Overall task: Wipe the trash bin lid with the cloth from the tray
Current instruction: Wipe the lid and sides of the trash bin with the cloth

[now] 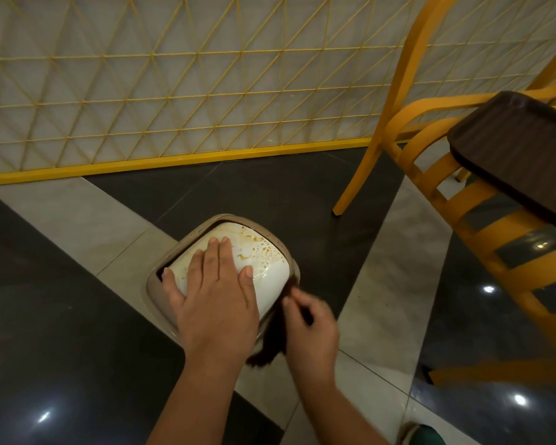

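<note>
Glossy dark and pale floor tiles (77, 332), yellow lattice (174, 75) behind. Left hand (214, 297) flat, open on stained bin lid (257, 252); right hand (312, 329) pinches brown cloth (268, 345) at lid's right edge.

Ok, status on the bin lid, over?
Left hand flat on lid, holding it. Right hand pinching cloth at lid's right edge. Stains on the far side. Nothing in the way.
</note>
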### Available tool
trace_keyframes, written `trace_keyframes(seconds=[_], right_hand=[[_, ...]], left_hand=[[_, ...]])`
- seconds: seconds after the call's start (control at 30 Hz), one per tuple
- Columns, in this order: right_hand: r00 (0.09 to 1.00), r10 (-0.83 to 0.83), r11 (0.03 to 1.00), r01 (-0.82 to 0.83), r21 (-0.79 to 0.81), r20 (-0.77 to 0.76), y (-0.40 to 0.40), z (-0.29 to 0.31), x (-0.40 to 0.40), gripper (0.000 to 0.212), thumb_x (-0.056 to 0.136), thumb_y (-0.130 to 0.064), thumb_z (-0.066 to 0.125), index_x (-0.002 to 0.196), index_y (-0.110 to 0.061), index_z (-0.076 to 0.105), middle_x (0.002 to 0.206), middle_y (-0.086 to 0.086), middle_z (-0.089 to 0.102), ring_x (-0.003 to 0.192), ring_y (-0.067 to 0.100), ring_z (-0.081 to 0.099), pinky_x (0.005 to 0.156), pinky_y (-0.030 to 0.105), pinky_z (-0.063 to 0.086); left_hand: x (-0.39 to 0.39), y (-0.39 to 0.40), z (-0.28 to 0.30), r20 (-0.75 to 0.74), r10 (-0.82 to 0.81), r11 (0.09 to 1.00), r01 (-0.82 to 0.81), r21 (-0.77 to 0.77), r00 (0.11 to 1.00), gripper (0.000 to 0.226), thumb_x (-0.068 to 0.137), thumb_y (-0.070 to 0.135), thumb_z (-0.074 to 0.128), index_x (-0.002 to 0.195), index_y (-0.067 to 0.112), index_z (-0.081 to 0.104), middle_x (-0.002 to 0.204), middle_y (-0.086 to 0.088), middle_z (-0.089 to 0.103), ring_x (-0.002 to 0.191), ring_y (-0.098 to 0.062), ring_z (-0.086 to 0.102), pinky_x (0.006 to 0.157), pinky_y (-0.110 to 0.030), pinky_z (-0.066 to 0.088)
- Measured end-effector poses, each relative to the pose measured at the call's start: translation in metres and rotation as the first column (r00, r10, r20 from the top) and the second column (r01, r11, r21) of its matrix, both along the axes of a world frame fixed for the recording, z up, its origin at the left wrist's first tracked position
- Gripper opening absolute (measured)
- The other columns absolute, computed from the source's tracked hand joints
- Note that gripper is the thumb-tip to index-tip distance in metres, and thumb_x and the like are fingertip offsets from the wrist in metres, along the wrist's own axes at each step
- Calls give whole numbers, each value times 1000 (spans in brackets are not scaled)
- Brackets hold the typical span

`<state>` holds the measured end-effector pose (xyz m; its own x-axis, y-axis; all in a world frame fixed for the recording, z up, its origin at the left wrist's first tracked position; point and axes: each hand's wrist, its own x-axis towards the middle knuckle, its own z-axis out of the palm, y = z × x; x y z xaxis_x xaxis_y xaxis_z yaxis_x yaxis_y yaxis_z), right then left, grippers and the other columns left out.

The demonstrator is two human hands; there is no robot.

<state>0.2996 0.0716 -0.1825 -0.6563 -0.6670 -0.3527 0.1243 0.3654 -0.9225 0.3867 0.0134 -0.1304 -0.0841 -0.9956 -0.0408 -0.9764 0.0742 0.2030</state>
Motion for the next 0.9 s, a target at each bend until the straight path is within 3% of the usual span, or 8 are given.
trace_keyframes(seconds=[0.1,0.23,0.33,0.5,0.6,0.7,0.9], right_hand=[[999,45,999,-45,26,12,20,0,23,23,87,-13,65,88,-36,66,98,-15,61,94,1,60,80,11,49],[996,-79,995,77,65,38,-8,-1,-2,13,90,-19,62,95,-30,69,100,-12,64,94,5,61,86,26,55],[981,-167,985,161,58,101,-20,3,-9,13,92,-21,60,98,-29,67,101,-9,66,94,7,61,83,29,56],[953,-177,980,149,129,245,22,-3,62,11,81,-15,72,84,-25,69,89,-3,71,84,17,67,81,44,57],[933,-247,966,219,135,262,21,-5,69,11,81,-15,71,82,-25,68,92,-4,70,85,15,66,78,37,57],[926,-292,956,275,103,237,-4,6,29,11,89,-14,63,94,-24,65,98,-8,66,91,9,62,82,30,55],[964,-113,984,75,159,242,-22,10,-18,11,90,-20,62,99,-26,63,102,-4,66,97,14,61,91,38,54]], left_hand=[[1,1,0,7,-6,1000,6,-2,1000,61,92,48,6,150,28,5,158,5,15,144,-15,14,115,-51,-1],[2,1,-1,-6,-13,1000,13,-11,1000,61,93,48,10,150,27,11,157,4,20,143,-16,19,115,-52,2],[0,-1,-1,5,-2,1000,2,2,1000,60,93,48,9,150,27,7,158,5,16,144,-15,16,115,-52,2],[-1,-1,2,-6,9,1000,-9,-7,1000,63,91,48,5,150,28,4,158,5,13,144,-14,13,115,-51,-3],[1,0,1,0,-10,1000,10,-6,1000,63,90,49,3,150,28,5,158,5,14,144,-15,13,115,-51,-2],[3,1,1,8,-27,1000,27,14,1000,62,91,49,3,150,28,1,158,6,11,145,-14,11,115,-52,-2],[13,-6,9,-36,-125,990,127,68,991,58,92,47,7,149,35,0,158,13,7,145,-10,6,115,-53,-5]])
